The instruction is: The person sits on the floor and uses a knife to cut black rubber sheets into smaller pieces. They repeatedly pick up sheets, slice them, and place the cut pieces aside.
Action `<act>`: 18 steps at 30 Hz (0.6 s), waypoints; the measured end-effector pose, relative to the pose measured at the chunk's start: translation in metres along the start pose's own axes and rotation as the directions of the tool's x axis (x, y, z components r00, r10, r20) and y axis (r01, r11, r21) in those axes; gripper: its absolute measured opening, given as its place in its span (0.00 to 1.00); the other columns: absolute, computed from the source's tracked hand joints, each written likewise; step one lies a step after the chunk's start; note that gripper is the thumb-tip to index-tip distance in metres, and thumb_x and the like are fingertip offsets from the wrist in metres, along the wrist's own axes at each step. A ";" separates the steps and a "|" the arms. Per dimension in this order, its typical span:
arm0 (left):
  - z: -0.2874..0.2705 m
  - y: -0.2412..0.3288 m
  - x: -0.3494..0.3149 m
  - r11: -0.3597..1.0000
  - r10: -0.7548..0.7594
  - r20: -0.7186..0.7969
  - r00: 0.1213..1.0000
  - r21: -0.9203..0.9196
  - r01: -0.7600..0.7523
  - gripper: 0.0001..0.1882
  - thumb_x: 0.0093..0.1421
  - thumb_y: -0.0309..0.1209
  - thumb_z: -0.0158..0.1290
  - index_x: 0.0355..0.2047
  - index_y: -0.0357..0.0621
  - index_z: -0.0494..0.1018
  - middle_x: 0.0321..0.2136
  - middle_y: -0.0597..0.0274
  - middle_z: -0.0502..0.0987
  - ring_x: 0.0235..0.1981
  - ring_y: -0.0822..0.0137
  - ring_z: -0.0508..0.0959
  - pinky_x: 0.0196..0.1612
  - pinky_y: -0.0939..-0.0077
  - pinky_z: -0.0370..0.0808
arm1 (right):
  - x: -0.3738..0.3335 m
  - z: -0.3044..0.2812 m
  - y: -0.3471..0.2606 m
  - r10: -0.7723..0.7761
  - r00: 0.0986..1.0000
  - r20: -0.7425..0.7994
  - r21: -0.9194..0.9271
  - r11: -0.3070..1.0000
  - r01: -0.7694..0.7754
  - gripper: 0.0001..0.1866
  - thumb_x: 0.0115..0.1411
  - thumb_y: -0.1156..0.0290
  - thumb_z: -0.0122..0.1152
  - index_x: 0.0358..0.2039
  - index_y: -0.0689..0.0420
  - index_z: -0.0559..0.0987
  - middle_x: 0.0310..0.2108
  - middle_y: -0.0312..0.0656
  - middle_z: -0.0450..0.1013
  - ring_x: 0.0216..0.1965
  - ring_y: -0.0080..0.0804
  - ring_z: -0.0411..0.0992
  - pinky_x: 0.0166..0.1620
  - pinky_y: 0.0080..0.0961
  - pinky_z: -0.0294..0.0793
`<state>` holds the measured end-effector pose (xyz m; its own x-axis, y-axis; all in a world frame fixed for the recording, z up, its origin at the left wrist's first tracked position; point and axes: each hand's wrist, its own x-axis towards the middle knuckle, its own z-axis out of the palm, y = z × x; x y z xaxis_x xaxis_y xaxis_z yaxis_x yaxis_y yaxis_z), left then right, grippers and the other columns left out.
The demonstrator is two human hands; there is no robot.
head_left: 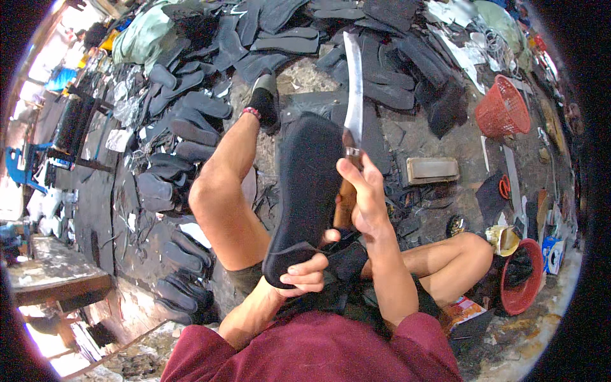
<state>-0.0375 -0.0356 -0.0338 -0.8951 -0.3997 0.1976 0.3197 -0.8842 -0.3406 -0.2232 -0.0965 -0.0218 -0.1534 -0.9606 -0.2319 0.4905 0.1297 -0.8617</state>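
Note:
My left hand (304,275) is closed around the heel end of a black shoe sole (309,178). Its fingers wrap over the near end, and the long, flat piece points away from me over my lap. In my right hand (366,197) is a large knife, gripped by its brown wooden handle (344,207). The long, slightly curved blade (354,83) points away from me, just right of the sole. The sole's right edge lies close beside the knife handle; whether they touch, I cannot tell.
Black cut soles (286,41) lie heaped ahead, with more stacks (178,175) at left. To the right are a pale rectangular block (433,170), a red perforated basket (503,108) and a red bin (523,280). A low wooden bench (60,286) stands at lower left.

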 end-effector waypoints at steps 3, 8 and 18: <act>-0.003 -0.006 0.001 0.993 0.082 -0.139 0.987 0.095 -0.069 0.38 0.69 0.59 0.32 0.69 0.45 0.52 0.25 0.50 0.73 0.15 0.62 0.72 0.27 0.70 0.70 | 0.017 0.006 -0.009 -0.043 0.995 -0.093 0.139 0.989 0.056 0.31 0.55 0.69 0.72 0.58 0.62 0.71 0.45 0.39 0.76 0.43 0.26 0.74 0.50 0.25 0.71; -0.021 -0.010 -0.022 0.832 0.151 -0.430 0.890 0.542 0.120 0.53 0.61 0.74 0.25 0.44 0.31 0.76 0.46 0.36 0.78 0.49 0.45 0.79 0.53 0.56 0.75 | 0.047 -0.016 -0.040 -0.201 0.901 -0.385 0.101 0.961 0.258 0.32 0.53 0.71 0.74 0.58 0.62 0.72 0.47 0.40 0.75 0.46 0.32 0.74 0.52 0.29 0.73; 0.007 0.010 -0.015 -0.155 0.810 -0.175 0.560 0.857 0.492 0.32 0.57 0.52 0.62 0.58 0.50 0.74 0.36 0.52 0.83 0.35 0.69 0.81 0.40 0.67 0.77 | 0.029 -0.038 -0.073 -0.293 0.856 -0.425 -0.021 0.949 0.314 0.34 0.54 0.73 0.73 0.60 0.60 0.70 0.53 0.40 0.70 0.53 0.35 0.69 0.56 0.34 0.69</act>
<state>-0.0189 -0.0399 -0.0336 -0.2968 -0.8977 -0.3256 -0.2233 -0.2663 0.9377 -0.2961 -0.1244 0.0170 -0.6397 -0.7561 -0.1382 0.3997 -0.1737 -0.9000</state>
